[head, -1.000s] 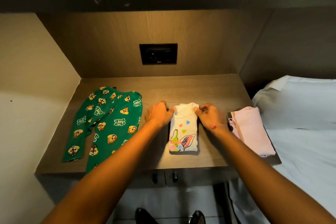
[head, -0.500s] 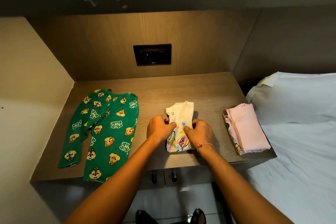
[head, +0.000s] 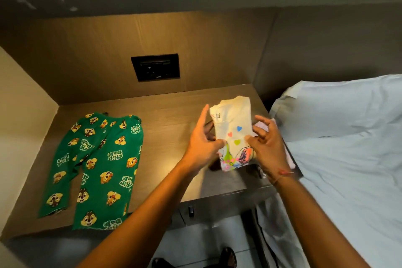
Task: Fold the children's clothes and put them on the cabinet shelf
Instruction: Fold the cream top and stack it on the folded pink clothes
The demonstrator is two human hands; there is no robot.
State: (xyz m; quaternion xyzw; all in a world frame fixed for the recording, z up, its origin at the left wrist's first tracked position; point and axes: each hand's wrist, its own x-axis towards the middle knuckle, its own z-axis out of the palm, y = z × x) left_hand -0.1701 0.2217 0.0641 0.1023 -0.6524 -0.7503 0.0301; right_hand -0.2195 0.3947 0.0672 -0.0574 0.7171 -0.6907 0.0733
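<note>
A folded cream shirt [head: 233,124] with coloured hearts and a cartoon print is lifted off the wooden cabinet shelf [head: 169,119], over its right part. My left hand [head: 201,146] grips its left edge and my right hand [head: 266,143] grips its right edge. Green cartoon-print trousers [head: 97,165] lie flat and unfolded on the left of the shelf. A folded pink garment [head: 290,159] lies at the shelf's right edge, mostly hidden behind my right hand and the shirt.
A black socket plate [head: 155,67] sits in the back panel. A bed with a white sheet and pillow [head: 339,115] borders the shelf on the right. Side wall [head: 19,115] closes the left. Drawer knobs [head: 191,210] sit under the front edge.
Both hands slid down the folded shirt, took hold of it and lifted it off the shelf, carrying it right toward the pink garment. The trousers have not moved.
</note>
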